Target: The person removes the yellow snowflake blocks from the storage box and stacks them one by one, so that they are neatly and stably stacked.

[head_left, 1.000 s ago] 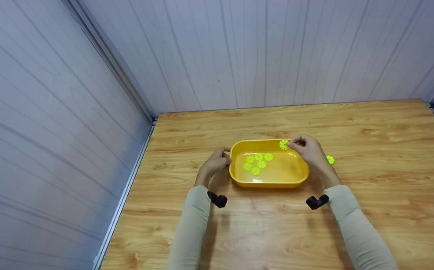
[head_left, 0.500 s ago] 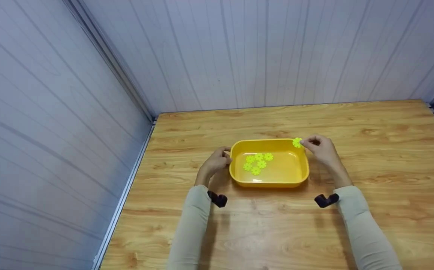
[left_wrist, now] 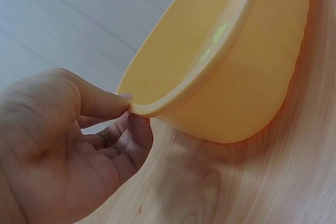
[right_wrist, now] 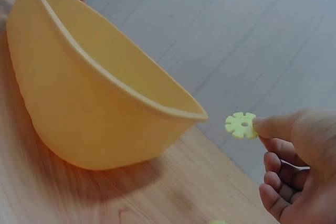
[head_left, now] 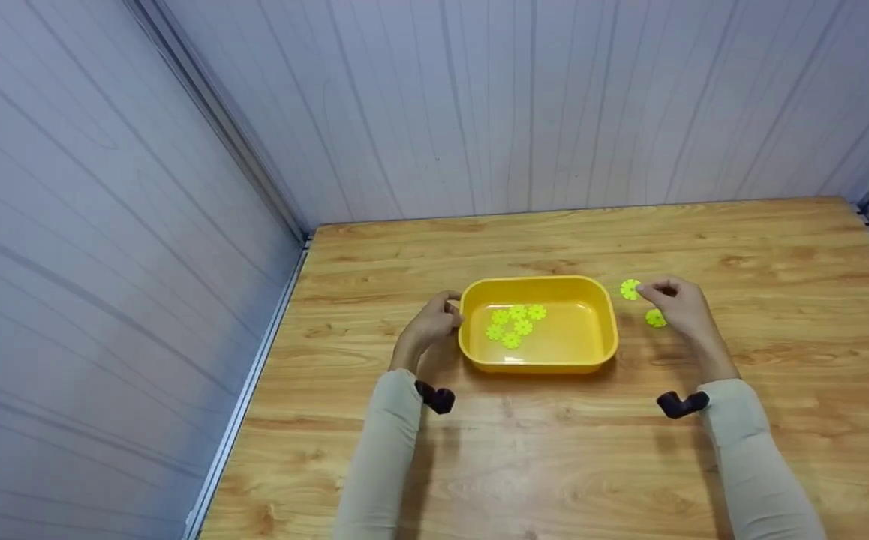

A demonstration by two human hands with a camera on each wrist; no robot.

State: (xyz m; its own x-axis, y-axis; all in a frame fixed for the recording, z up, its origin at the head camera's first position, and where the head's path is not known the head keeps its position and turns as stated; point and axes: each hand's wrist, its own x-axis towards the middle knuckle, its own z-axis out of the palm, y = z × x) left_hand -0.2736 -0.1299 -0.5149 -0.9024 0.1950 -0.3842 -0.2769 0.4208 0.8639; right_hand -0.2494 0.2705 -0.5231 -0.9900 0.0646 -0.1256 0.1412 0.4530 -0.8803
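A glossy yellow-orange plastic basin, a rounded rectangle with a thick, smooth, turned-out rim, rests on the wood-grain desk. The left hand pinches its rim at the left end, thumb above, fingers bent beneath. The right hand is beyond the basin's right end, pinching a thin, flat, yellow-green notched disc between thumb and forefinger, the other fingers curled in. The disc is held up, apart from the basin; the right wrist view shows a small round hole in its middle and short slots cut around its edge, giving it a flower outline.

A second yellow-green disc lies flat on the desk right of the basin, next to the right hand. Inside the basin, six matching discs lie in a loose cluster on the left half of its shiny floor.

Pale beige cloth sleeves cover the forearms, with black angular mounts at both wrists. Pale, grained panel walls stand around the desk.
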